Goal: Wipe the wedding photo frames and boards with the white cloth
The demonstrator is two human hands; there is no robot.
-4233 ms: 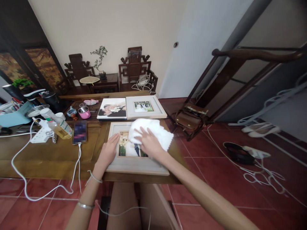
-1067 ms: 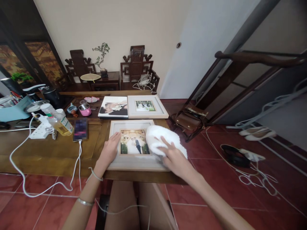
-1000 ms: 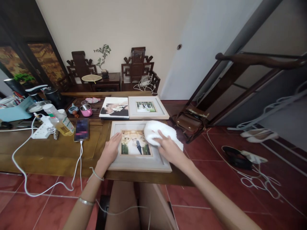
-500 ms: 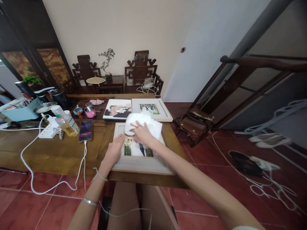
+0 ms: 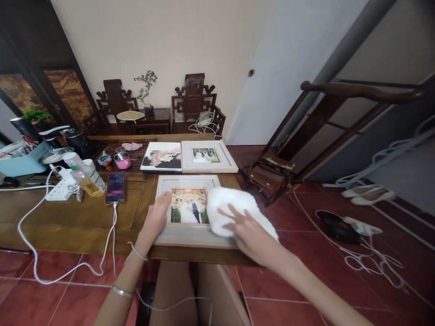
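A light-framed wedding picture (image 5: 188, 206) lies face up on the table in front of me. My left hand (image 5: 158, 216) rests on the left border of its frame, fingers stretched out flat. On the right part of the frame is a bunched, fluffy white cloth (image 5: 244, 201), which covers that side and overhangs its edge. My right hand (image 5: 246, 228) holds the cloth down against the frame, fingers splayed over it and somewhat blurred. The picture's glass shows between both hands.
Behind lie a second framed picture (image 5: 205, 155) and a photo book (image 5: 161, 156). Left on the table (image 5: 118, 233) are a charging phone (image 5: 115, 188), a bottle of yellowish liquid (image 5: 89, 181), a power strip (image 5: 61, 188) and a pink cup (image 5: 122, 160). A wooden chair (image 5: 316, 122) stands right.
My right hand has swept the white cloth from the picture's upper middle to its right side and towards me, uncovering the couple. The left hand stays at the frame's left border.
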